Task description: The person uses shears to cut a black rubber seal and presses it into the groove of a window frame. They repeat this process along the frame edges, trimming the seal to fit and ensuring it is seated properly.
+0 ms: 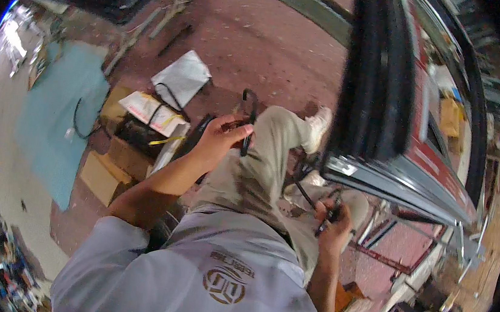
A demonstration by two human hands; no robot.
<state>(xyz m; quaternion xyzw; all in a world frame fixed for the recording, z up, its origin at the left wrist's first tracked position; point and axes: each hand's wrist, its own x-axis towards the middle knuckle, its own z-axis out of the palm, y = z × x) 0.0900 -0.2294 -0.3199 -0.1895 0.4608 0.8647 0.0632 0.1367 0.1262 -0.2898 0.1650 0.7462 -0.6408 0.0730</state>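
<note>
My left hand (226,131) is closed, thumb and fingers pinching a thin black strip (245,148) whose upper end bends over like a hook, above my left knee. To the right, my right hand (334,224) is wrapped round a dark hand tool (332,213); its exact kind is too blurred to tell. From beside that hand a black strip (304,192) runs up and left over my lower leg. Whether it joins the piece in my left hand is hidden. Ahead on the right stands a large dark frame (377,78) with black ribbed edges.
An open cardboard box (116,163) holds dark material, with white printed sheets (152,113) on top. A white packet (182,77) lies on the reddish floor beyond. A pale table with a blue-green sheet (59,117) is at the left. Another red-dark frame (402,245) stands at the right.
</note>
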